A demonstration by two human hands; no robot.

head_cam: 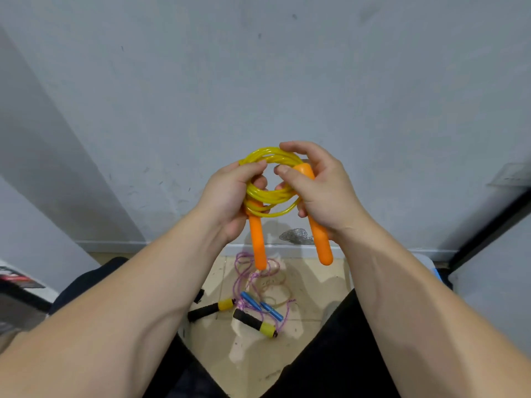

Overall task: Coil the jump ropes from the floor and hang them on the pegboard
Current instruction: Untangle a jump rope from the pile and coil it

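A yellow jump rope (270,193) with two orange handles is wound into a small coil, held up in front of the grey wall. My left hand (230,202) grips the coil and one orange handle (256,242), which hangs down. My right hand (319,193) grips the other orange handle (320,239) and touches the coil's right side. On the floor below lie two loose ropes in a tangle: a purple cord (244,271) with blue handles (260,307), and a rope with black and yellow handles (254,323). No pegboard is in view.
The grey wall (258,81) is close ahead, with a white baseboard (287,249) at its foot. My legs in dark trousers (330,354) frame the tiled floor (250,363). A dark-edged panel (488,225) stands at right, and clutter sits at the left edge.
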